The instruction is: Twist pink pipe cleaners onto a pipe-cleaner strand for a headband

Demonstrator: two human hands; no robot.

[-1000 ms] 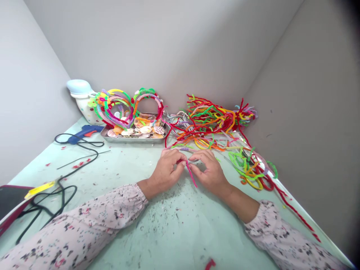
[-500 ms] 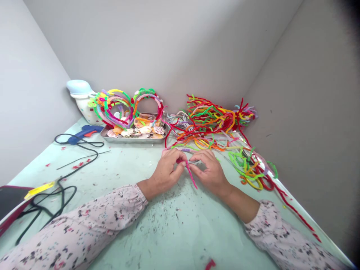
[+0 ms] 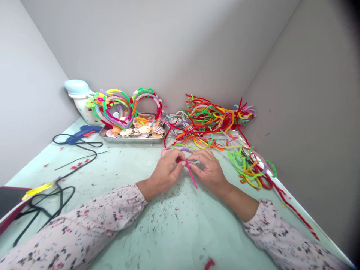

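My left hand (image 3: 168,167) is closed in a pinch on a bright pink pipe cleaner (image 3: 192,176), whose loose end hangs down toward me. Facing it, my right hand (image 3: 209,170) pinches at the same spot, fingertips nearly touching those of the left. A thin grey strip shows between the fingers; most of it is hidden. Just beyond my knuckles runs a wrapped band (image 3: 185,149) in purple, pink and green, partly covered by the hands, so I cannot tell whether it joins the held piece.
A metal tray (image 3: 132,140) holds seashells (image 3: 144,129), with colourful wrapped headbands (image 3: 114,108) standing in it. Behind my hands lies a pile of pipe cleaners (image 3: 210,116); more tangle at right (image 3: 247,168). At left are a blue glue gun (image 3: 81,134), black cord (image 3: 60,183) and a white bin (image 3: 86,107).
The whole view has shifted very slightly. Both hands keep their pinch around the pink pipe cleaner, with hardly any movement.
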